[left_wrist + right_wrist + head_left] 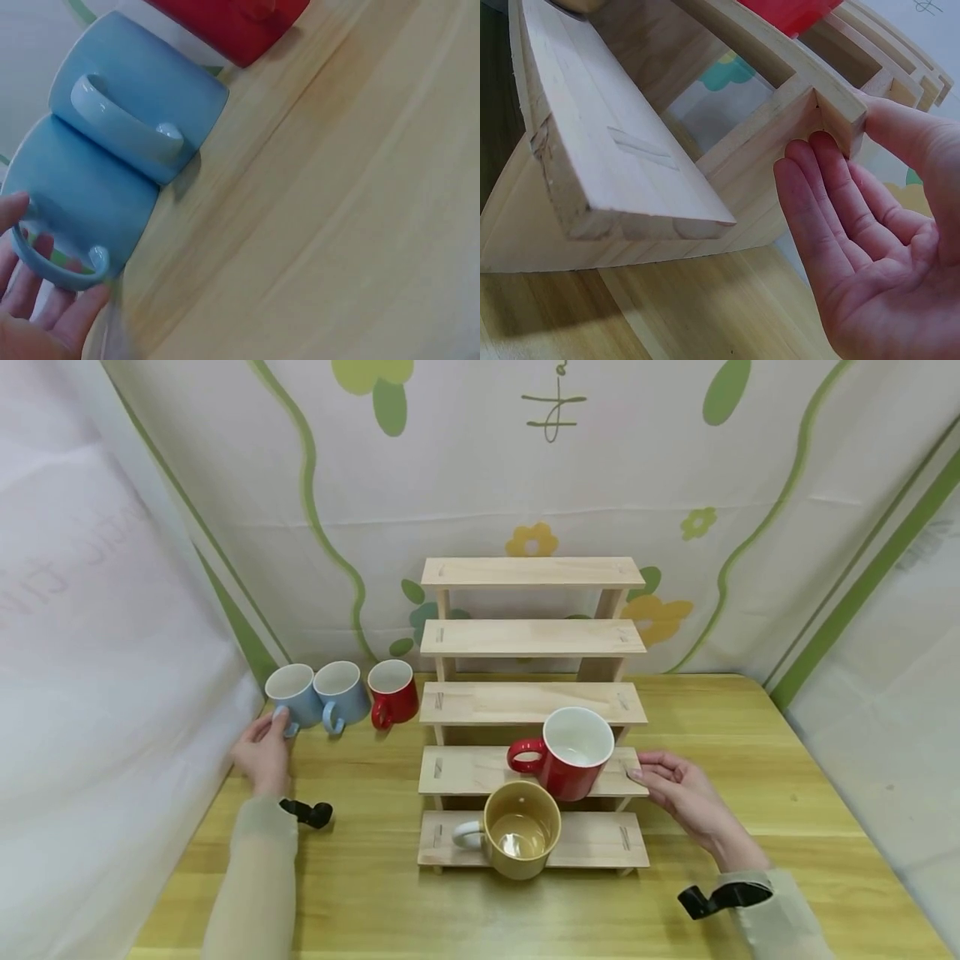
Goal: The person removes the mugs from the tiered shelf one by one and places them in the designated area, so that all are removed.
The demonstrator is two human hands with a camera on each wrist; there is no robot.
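Note:
At the left, my left hand (pixel 264 753) holds the handle of the outermost light blue mug (pixel 82 187), thumb at the handle's upper end. A second light blue mug (pixel 342 697) stands against it, and a small red mug (pixel 397 697) stands to the right. My right hand (pixel 686 797) grips the right end of the second-lowest board of a stepped wooden rack (pixel 465 768), thumb above and fingers below in the right wrist view. On that board sits a larger red mug (pixel 566 777), handle to the left. A yellow mug (pixel 522 852) with a white handle sits on the lowest board.
The rack's upper three boards (pixel 532 637) rise toward a patterned cloth (pixel 450 460) at the back. White cloth walls (pixel 97 652) flank the wooden table (pixel 360 877). A black wrist strap (pixel 307 812) is on each arm.

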